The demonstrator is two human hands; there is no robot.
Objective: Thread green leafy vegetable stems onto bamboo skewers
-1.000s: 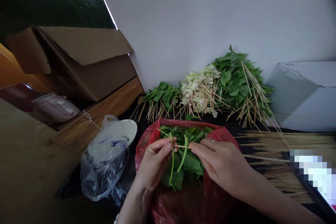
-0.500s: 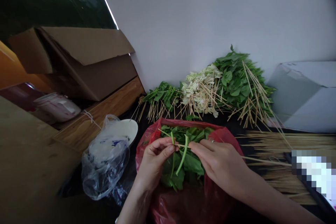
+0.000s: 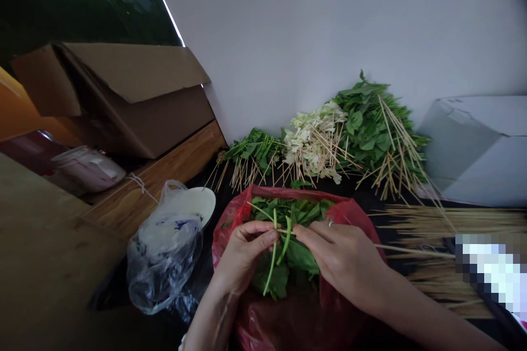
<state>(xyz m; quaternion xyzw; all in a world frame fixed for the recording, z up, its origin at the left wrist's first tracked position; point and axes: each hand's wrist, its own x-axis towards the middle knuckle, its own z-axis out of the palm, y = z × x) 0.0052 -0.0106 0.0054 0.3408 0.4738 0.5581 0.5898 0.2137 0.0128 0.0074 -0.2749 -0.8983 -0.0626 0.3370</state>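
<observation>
Over an open red plastic bag (image 3: pixel 263 321) full of leafy greens (image 3: pixel 302 255), my two hands meet. My right hand (image 3: pixel 343 258), with a ring on one finger, grips a bamboo skewer (image 3: pixel 415 251); its long end sticks out to the right behind the hand. Thumb and fingers of my left hand (image 3: pixel 251 249) are closed in a pinch on a green stem (image 3: pixel 270 271) at the skewer's front end. A second stem (image 3: pixel 285 249) sits across the skewer between the hands. The skewer's tip is hidden by the left fingers.
Against the wall lie skewered greens (image 3: pixel 255 145), pale cabbage skewers (image 3: pixel 315 140) and more greens (image 3: pixel 368 126). Bare skewers (image 3: pixel 436 219) and a phone-like device (image 3: pixel 489 274) are at right, near a white box (image 3: pixel 481 148). Left are a bagged bowl (image 3: pixel 168 247) and a cardboard box (image 3: pixel 135 104).
The two stems have come nearer each other along the skewer, and the left one now slants down to the left. My right hand has shifted slightly left.
</observation>
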